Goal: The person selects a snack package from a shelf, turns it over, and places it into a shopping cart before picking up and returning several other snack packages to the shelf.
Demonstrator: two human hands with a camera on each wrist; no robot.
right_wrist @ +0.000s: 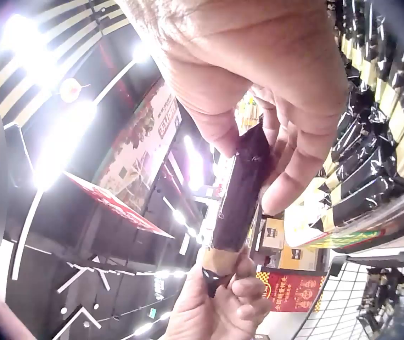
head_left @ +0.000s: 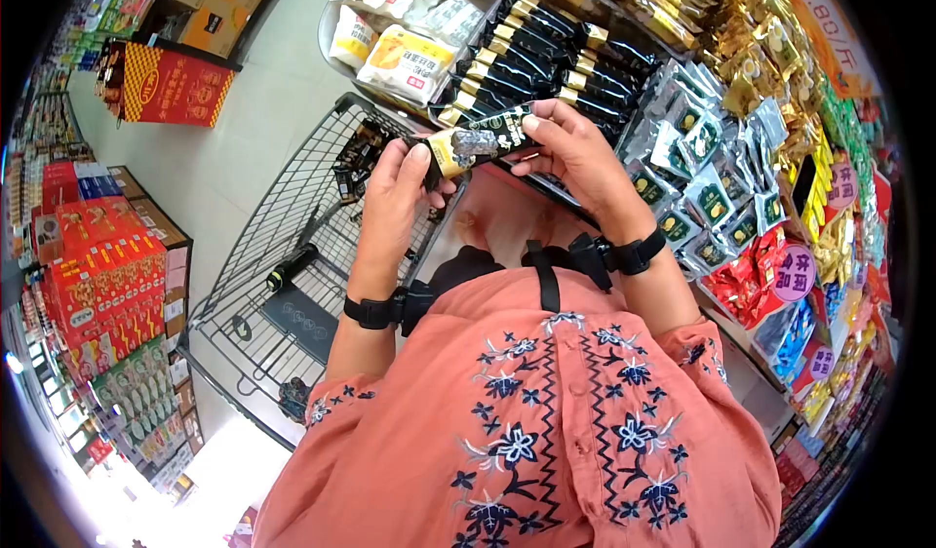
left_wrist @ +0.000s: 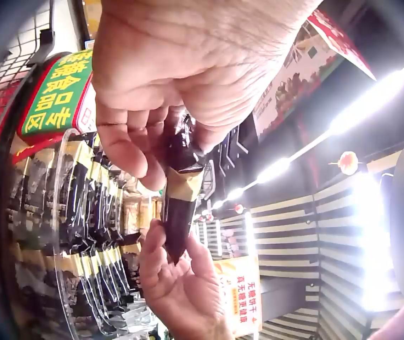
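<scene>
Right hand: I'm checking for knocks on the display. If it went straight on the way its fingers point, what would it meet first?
Probably the left hand, gripping the other end of the black-and-gold snack packet that the right hand pinches. Depth is unclear.

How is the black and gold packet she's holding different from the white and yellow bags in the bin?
The black and gold packet is long and slim; the white and yellow bags are wide and puffy. The packet is held in the air, pinched between the left hand and the right hand; the bags lie untouched in the clear bin. Both are sealed store packets.
</scene>
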